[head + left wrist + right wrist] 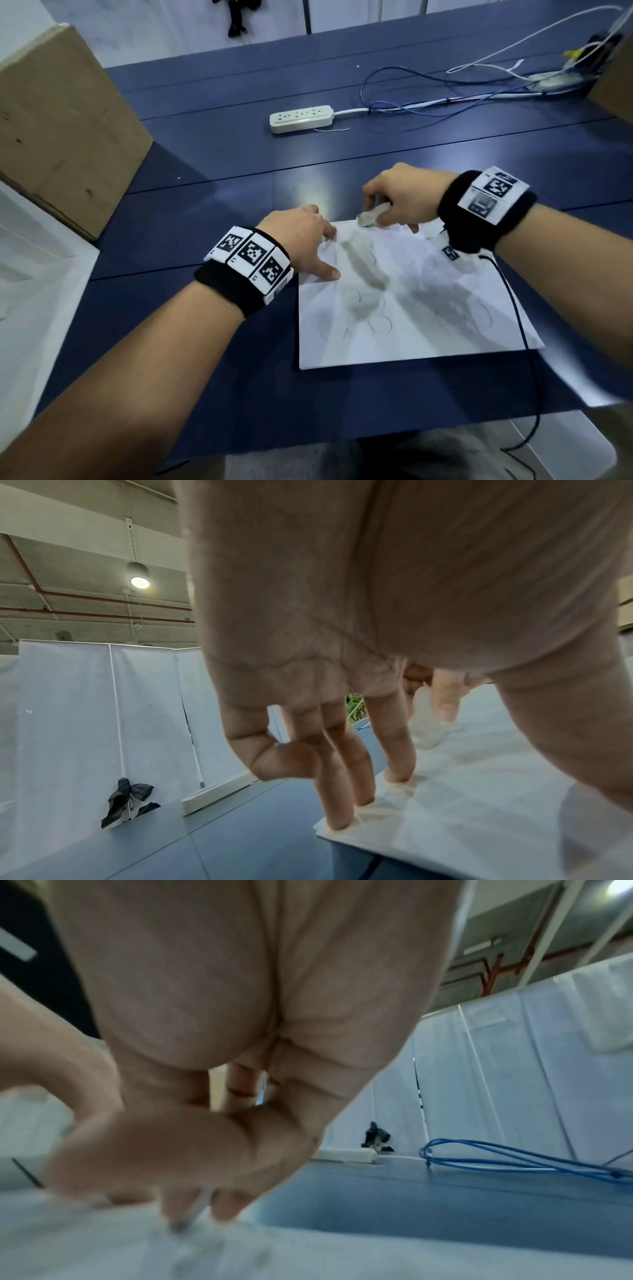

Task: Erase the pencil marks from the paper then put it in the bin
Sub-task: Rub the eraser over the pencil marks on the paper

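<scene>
A white sheet of paper [404, 308] with faint pencil loops lies on the dark blue table [222, 164], creased from earlier folds. My left hand [308, 246] presses its far left corner flat with straight fingertips [339, 821]. My right hand [397, 202] pinches a whitish eraser [371, 217], whose tip touches the paper's far edge. The eraser [424, 723] is blurred in both wrist views, and my right hand [192, 1191] hides most of it there.
A large cardboard box [58, 123] stands at the left, with another box corner [613, 85] at the far right. A white power strip [301, 118] and blue and white cables [428, 99] lie beyond the paper. A black wire [513, 308] crosses the paper's right side.
</scene>
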